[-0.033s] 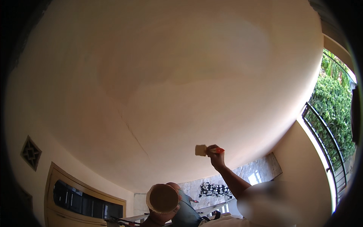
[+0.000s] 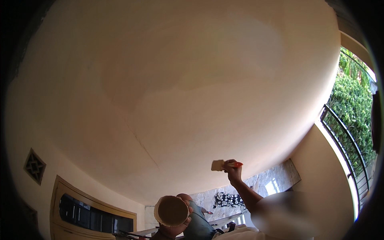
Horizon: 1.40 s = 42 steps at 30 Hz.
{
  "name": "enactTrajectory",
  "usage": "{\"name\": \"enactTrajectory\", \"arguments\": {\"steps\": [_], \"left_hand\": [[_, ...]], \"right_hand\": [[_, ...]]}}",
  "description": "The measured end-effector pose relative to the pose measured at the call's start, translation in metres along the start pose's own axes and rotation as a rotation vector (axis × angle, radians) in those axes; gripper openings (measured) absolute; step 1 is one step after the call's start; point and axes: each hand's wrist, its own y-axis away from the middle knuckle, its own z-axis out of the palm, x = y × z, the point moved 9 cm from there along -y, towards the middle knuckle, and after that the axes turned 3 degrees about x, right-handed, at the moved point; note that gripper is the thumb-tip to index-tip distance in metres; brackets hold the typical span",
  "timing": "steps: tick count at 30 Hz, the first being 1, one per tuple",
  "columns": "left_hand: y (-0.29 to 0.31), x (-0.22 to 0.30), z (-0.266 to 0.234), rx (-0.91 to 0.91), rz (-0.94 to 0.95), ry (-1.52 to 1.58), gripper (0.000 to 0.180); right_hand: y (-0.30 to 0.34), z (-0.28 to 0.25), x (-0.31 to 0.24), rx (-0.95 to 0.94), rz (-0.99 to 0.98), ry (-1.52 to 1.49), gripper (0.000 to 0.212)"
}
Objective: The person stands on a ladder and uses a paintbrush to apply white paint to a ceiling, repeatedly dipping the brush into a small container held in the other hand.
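Holding paintbrush [image 2: 217, 165], any lettering unreadable.

Daylight comes in past the black railing [image 2: 351, 139], bright on the foliage [image 2: 349, 104] beyond it, dimming to brown across the wall [image 2: 192, 108] farther left of it, with glare on the marble floor [image 2: 285, 176] and a smeared patch [image 2: 282, 216] lower left of it, edges bowing throughout.

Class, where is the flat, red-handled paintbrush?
Head view: the paintbrush is right of centre, held in the right hand, above and right of the round tan container.
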Motion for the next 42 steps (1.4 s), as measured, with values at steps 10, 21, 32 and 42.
{"name": "enactTrajectory", "arguments": {"steps": [10,21,32,42], "left_hand": [[0.015,0.005,-0.044,0.208,0.059,0.286,0.057],[0.008,0.002,-0.013,0.063,0.015,0.082,0.054],[0.005,0.005,-0.011,0.024,0.000,0.019,0.054],[0.003,0.002,-0.016,0.065,0.012,-0.049,0.056]], "right_hand": [[0.128,-0.203,0.113,0.604,0.362,-0.187,0.023],[-0.082,0.064,-0.367,0.015,-0.996,0.022,0.028],[-0.202,0.059,-0.576,0.382,-1.164,0.306,0.015],[-0.087,0.229,-0.450,-0.179,-1.777,0.716,0.015]]}}
